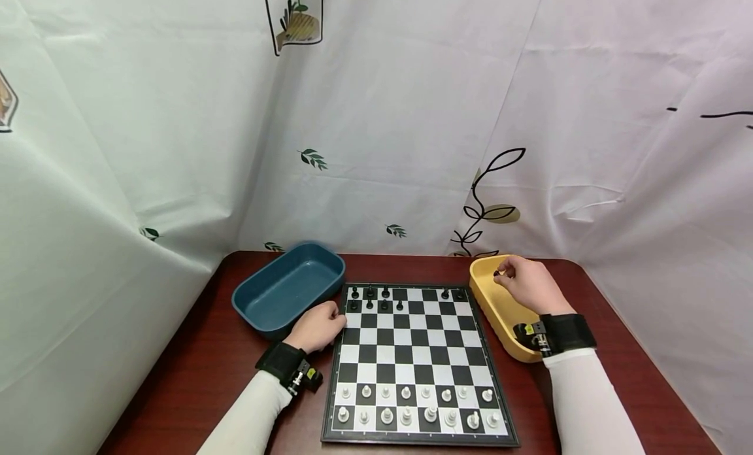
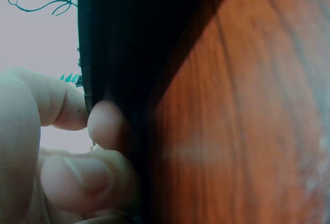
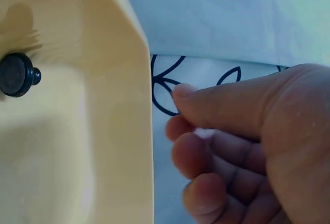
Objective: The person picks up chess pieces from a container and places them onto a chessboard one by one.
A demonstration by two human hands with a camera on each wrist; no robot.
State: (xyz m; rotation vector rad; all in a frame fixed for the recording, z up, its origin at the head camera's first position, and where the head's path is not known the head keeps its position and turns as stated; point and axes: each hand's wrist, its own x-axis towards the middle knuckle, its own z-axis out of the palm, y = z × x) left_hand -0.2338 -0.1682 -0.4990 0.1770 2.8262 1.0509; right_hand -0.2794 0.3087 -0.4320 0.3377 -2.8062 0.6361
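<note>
My left hand [image 1: 317, 327] grips the left edge of a black-and-white chessboard [image 1: 403, 355] with curled fingers. In the left wrist view, its fingertips [image 2: 105, 123] lie against the dark board side [image 2: 139, 33]. My right hand [image 1: 529, 287] hovers over the yellow tray [image 1: 497, 314], fingers loosely curled. A black chess piece [image 3: 15, 74] appears over the tray floor in the right wrist view, apart from the fingertips, and nothing shows between them there. In the head view a small black piece [image 1: 497, 272] shows right by those fingertips.
A blue tray [image 1: 267, 298] stands left of the board. Several black pieces [image 1: 369, 304] are at the board's far side, mostly left. Two rows of white pieces [image 1: 406, 416] fill the near side. Patterned white cloth [image 1: 382, 115] hangs behind the red-brown table [image 1: 188, 383].
</note>
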